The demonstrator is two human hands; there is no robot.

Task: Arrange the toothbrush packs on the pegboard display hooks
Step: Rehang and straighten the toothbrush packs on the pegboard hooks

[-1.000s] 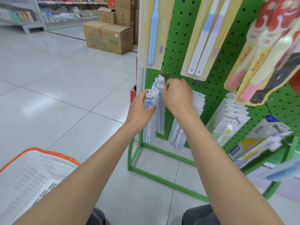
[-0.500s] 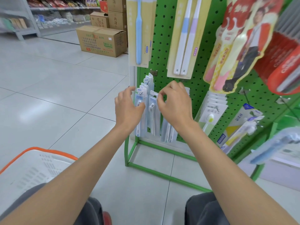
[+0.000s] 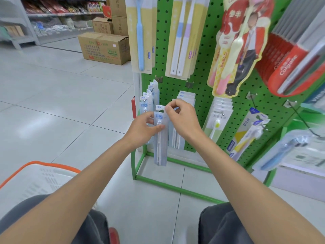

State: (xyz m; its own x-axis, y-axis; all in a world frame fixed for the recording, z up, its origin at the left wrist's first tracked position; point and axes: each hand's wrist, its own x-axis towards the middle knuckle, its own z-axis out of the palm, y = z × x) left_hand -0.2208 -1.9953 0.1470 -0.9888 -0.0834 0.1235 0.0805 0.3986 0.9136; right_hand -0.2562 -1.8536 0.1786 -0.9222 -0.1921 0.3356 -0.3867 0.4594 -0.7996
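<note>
A clear, pale blue toothbrush pack (image 3: pixel 159 147) hangs upright in front of the green pegboard (image 3: pixel 202 81). My left hand (image 3: pixel 143 128) grips its upper part between thumb and fingers. My right hand (image 3: pixel 182 118) pinches the white hang tab at the pack's top. Just behind and to the left, a row of matching packs (image 3: pixel 146 101) hangs on a low hook. Another stack of white-topped packs (image 3: pixel 186 96) hangs behind my right hand, partly hidden by it.
Larger toothbrush packs (image 3: pixel 142 32) hang above, and red Colgate boxes (image 3: pixel 288 64) jut out at upper right. A white basket with an orange rim (image 3: pixel 37 173) stands at lower left. Cardboard boxes (image 3: pixel 103 46) sit on the tiled floor behind the stand's green base frame (image 3: pixel 175 189).
Both hands have drawn back from the low hook toward me, now holding one pack away from the hanging row. The camera has also shifted closer and lower.
</note>
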